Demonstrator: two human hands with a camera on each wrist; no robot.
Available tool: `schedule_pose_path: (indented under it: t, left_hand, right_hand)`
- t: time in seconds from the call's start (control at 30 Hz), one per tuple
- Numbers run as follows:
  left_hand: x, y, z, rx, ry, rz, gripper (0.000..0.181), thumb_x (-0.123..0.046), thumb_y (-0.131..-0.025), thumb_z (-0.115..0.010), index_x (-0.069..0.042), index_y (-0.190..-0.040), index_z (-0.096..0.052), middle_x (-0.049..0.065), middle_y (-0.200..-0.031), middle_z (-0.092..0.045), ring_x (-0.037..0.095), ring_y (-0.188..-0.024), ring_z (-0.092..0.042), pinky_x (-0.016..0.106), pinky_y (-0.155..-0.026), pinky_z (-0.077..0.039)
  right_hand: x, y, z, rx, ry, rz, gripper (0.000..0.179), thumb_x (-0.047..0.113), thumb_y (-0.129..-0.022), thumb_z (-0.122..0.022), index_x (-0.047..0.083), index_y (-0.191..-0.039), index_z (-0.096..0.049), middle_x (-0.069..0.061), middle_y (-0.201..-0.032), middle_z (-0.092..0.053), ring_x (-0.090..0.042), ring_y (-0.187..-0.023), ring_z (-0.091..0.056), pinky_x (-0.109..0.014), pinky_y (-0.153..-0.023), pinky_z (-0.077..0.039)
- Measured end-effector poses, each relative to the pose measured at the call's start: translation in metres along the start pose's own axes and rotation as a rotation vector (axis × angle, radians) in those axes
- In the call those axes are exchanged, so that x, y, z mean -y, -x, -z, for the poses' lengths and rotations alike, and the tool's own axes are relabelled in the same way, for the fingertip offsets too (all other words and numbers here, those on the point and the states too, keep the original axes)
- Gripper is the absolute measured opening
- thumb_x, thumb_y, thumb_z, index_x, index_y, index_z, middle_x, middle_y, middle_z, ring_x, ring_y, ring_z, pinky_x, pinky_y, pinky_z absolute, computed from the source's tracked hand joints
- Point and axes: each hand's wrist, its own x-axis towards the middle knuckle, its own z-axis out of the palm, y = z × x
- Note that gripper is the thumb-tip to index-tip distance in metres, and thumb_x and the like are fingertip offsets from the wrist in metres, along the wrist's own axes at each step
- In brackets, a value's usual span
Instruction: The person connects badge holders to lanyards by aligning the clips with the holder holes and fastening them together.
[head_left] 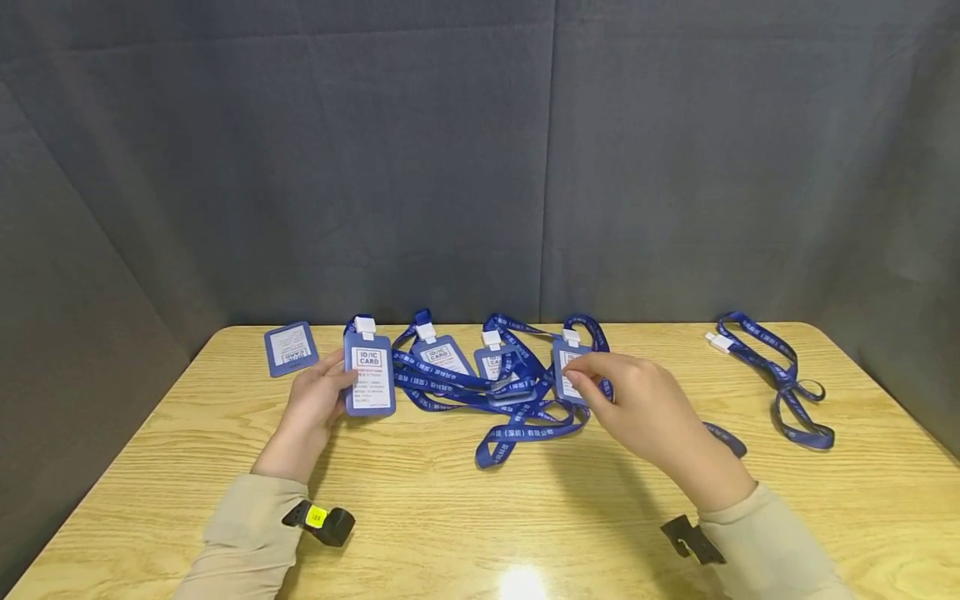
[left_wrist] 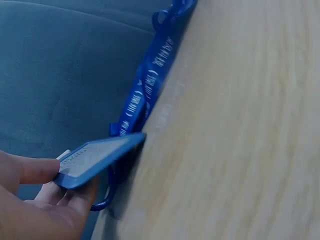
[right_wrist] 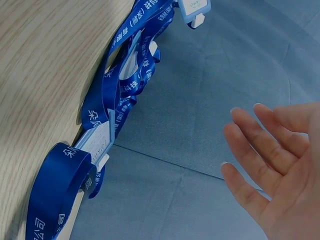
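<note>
My left hand [head_left: 309, 402] pinches a blue ID card holder [head_left: 382, 392] by its left edge, thumb on the front face. A white clip [head_left: 365, 325] at its top joins it to a blue lanyard [left_wrist: 145, 92]. In the left wrist view the holder is tilted, with fingers beneath it. My right hand [head_left: 637, 400] hovers by the rightmost card holder [head_left: 564, 367] of the tangle, overlapping it in the head view. The right wrist view shows its fingers [right_wrist: 260, 150] loosely spread, apart from the straps and holding nothing.
Two more card holders [head_left: 447, 357] [head_left: 491, 367] lie among tangled blue straps [head_left: 525, 432] mid-table. A holder without a strap [head_left: 291, 348] lies at the far left. At right are a loose lanyard [head_left: 765, 337] and a strap end [head_left: 726, 439]. A dark curtain [head_left: 420, 167] hangs behind the table.
</note>
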Motion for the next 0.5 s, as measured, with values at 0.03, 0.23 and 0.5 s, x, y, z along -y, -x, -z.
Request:
schedule_pose_path:
  t: [0.03, 0.23, 0.5]
  left_hand:
    - [0.0018, -0.001, -0.0001, -0.002, -0.003, 0.004, 0.059, -0.001, -0.101, -0.046, 0.0, -0.155, -0.023, 0.019, -0.155, -0.035, -0.003, -0.085, -0.059, 0.014, -0.076, -0.049]
    - [0.0081, -0.0028, -0.0014, -0.014, -0.142, -0.004, 0.054, -0.002, -0.102, -0.045, 0.005, -0.153, -0.026, 0.023, -0.151, -0.039, 0.023, -0.12, -0.055, 0.013, -0.076, -0.05]
    - [0.0086, -0.0032, -0.0002, 0.004, -0.237, -0.043, 0.064, 0.005, -0.097, -0.043, 0.01, -0.153, -0.013, 0.028, -0.157, -0.022, 0.037, -0.143, -0.029, 0.036, -0.112, -0.033]
  right_hand:
    - [-0.0001, 0.0, 0.0001, 0.0, 0.001, 0.0, 0.013, 0.014, -0.097, -0.065, 0.008, -0.104, -0.075, -0.004, -0.099, -0.074, -0.014, -0.077, -0.066, -0.038, -0.068, -0.053]
    - [-0.002, -0.0002, -0.0016, 0.011, 0.014, 0.006, 0.011, 0.014, -0.096, -0.066, 0.009, -0.101, -0.075, -0.002, -0.096, -0.074, -0.013, -0.074, -0.065, -0.036, -0.066, -0.053]
    - [-0.0015, 0.0004, -0.0027, 0.031, 0.027, -0.001, 0.01, 0.015, -0.096, -0.067, 0.01, -0.099, -0.075, -0.001, -0.093, -0.074, -0.01, -0.07, -0.061, -0.034, -0.064, -0.051]
